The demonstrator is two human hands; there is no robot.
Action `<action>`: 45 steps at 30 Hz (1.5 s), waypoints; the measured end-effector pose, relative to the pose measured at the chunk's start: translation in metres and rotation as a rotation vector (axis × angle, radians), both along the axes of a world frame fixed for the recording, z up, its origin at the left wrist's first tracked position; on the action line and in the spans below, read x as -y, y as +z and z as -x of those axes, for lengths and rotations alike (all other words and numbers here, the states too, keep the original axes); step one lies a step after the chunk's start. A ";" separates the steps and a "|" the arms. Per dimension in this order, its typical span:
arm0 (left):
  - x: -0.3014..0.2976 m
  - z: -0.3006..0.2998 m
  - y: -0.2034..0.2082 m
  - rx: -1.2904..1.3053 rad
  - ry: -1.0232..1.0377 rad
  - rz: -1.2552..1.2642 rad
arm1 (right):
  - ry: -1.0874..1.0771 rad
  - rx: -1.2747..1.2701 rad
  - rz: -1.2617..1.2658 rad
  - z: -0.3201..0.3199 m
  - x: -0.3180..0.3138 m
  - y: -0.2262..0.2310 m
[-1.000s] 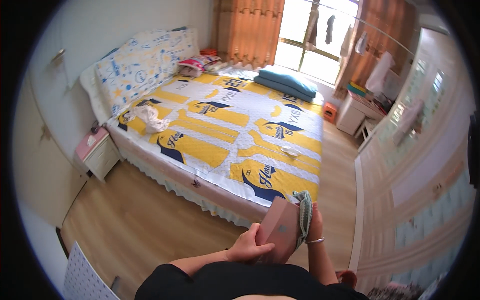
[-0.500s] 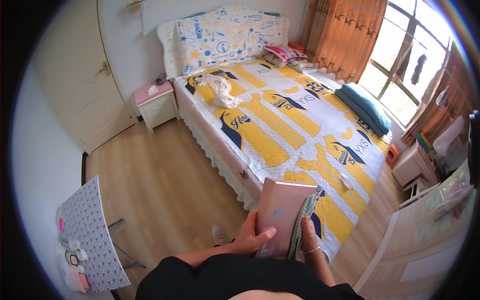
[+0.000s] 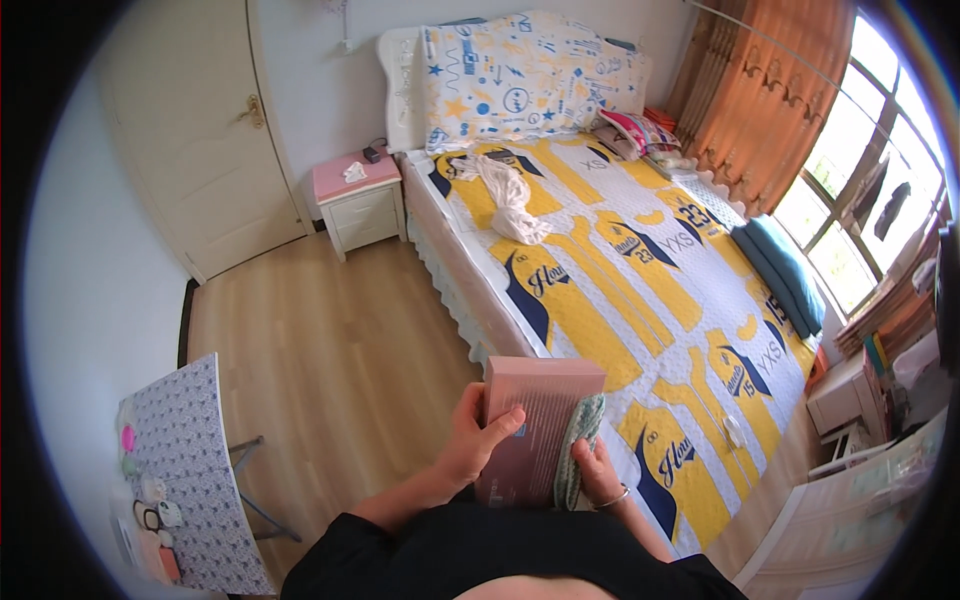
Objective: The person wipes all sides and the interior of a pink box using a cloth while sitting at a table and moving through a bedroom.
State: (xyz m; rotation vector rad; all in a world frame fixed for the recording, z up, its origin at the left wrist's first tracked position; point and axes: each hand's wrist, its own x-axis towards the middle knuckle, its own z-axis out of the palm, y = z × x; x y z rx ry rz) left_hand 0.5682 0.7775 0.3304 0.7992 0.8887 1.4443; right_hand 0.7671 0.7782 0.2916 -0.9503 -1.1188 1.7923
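A long pink box [image 3: 540, 455] is held upright in front of my body, a face covered with fine print toward me. My left hand [image 3: 470, 445] grips its left side, with the thumb lying across the printed face. Along the box's right edge lies a folded green-and-white checked cloth [image 3: 588, 410]. My right hand [image 3: 600, 475], wearing a bracelet at the wrist, holds the cloth against the box. The hidden fingers of both hands are behind the box and cloth.
Ahead stands a bed [image 3: 640, 325] with a yellow-and-white printed sheet, a crumpled white cloth [image 3: 507, 200] and a folded teal blanket [image 3: 780, 275]. A nightstand [image 3: 365, 220] is beside it. At the lower left is a folding table [image 3: 200, 450] with small items.
The view has swung left, so the bed and door sit further right. The box has turned, now showing a finely printed face, and sits slightly further left in view. Both hands keep their hold.
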 end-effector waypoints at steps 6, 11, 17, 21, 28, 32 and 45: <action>-0.035 0.058 -0.011 0.147 0.195 -0.004 | 0.109 0.056 -0.015 0.057 -0.048 -0.015; -0.062 0.086 -0.014 0.026 0.290 -0.036 | 0.148 0.155 -0.142 0.090 -0.100 -0.005; -0.115 0.122 -0.028 -0.178 0.208 -0.117 | 0.238 0.128 -0.080 0.119 -0.184 -0.008; -0.167 0.149 -0.035 -0.193 0.231 -0.089 | 0.346 0.113 -0.116 0.153 -0.253 -0.005; -0.250 0.195 -0.013 -0.560 0.027 -0.087 | 0.350 0.241 -0.489 0.204 -0.363 0.027; -0.274 0.221 -0.042 -0.643 -0.069 -0.058 | 0.417 0.327 -0.618 0.236 -0.406 0.061; -0.397 0.362 -0.007 -0.441 -0.056 0.003 | 0.623 0.593 -0.759 0.370 -0.537 0.076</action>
